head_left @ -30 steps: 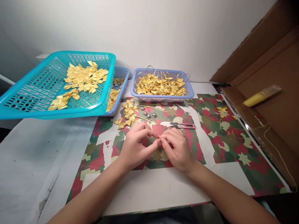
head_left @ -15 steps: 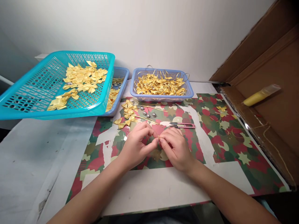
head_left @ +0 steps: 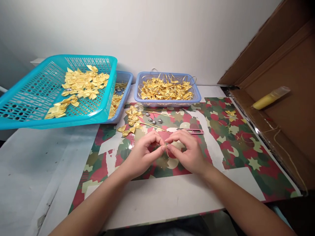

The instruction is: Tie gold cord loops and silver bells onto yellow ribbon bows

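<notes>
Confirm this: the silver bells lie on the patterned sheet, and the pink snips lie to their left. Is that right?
Not quite: the pink snips lie to the right of the silver bells, as the head view shows. The bells do lie on the patterned sheet.

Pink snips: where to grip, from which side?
Pink snips: probably pinch the handle across its narrow width, near the right end, coming from above right. They lie flat, long axis roughly left-right, and the right hand partly hides their left end.
</notes>
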A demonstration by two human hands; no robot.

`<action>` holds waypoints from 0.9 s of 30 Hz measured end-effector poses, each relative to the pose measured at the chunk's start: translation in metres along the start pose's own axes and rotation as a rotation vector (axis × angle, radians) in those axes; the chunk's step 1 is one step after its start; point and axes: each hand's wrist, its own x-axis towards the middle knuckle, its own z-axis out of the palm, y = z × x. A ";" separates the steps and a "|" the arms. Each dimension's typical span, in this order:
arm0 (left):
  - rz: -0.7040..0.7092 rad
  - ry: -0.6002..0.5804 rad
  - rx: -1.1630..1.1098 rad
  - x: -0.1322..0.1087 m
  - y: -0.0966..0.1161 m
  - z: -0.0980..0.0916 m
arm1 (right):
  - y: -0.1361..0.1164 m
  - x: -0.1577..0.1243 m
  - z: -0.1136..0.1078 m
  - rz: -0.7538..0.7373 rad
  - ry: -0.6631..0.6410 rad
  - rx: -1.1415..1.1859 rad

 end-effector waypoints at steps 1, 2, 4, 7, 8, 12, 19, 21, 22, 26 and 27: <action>-0.024 -0.020 -0.036 0.000 0.000 0.000 | 0.001 0.000 0.000 -0.032 0.001 -0.013; -0.049 -0.041 -0.069 0.000 0.000 -0.001 | 0.001 0.001 -0.001 -0.064 -0.008 -0.030; -0.092 -0.073 -0.127 0.000 0.000 -0.001 | 0.002 0.002 -0.002 -0.127 -0.045 -0.062; -0.134 -0.115 -0.183 0.000 0.000 -0.002 | 0.004 0.003 -0.005 -0.189 -0.078 -0.094; -0.142 -0.124 -0.190 0.000 0.000 -0.003 | 0.004 0.003 -0.006 -0.200 -0.079 -0.101; -0.168 -0.140 -0.188 0.000 0.002 -0.004 | 0.004 0.004 -0.010 -0.220 -0.087 -0.128; -0.178 -0.166 -0.185 0.001 0.005 -0.005 | 0.003 0.004 -0.010 -0.234 -0.187 -0.179; -0.183 -0.166 -0.182 0.000 0.005 -0.006 | 0.002 0.003 -0.009 -0.220 -0.217 -0.196; -0.183 -0.166 -0.181 0.000 0.005 -0.006 | 0.002 0.003 -0.009 -0.213 -0.228 -0.201; -0.173 -0.171 -0.175 -0.001 0.005 -0.007 | 0.003 0.003 -0.009 -0.173 -0.261 -0.207; -0.170 -0.173 -0.172 -0.001 0.005 -0.007 | 0.004 0.003 -0.010 -0.159 -0.267 -0.208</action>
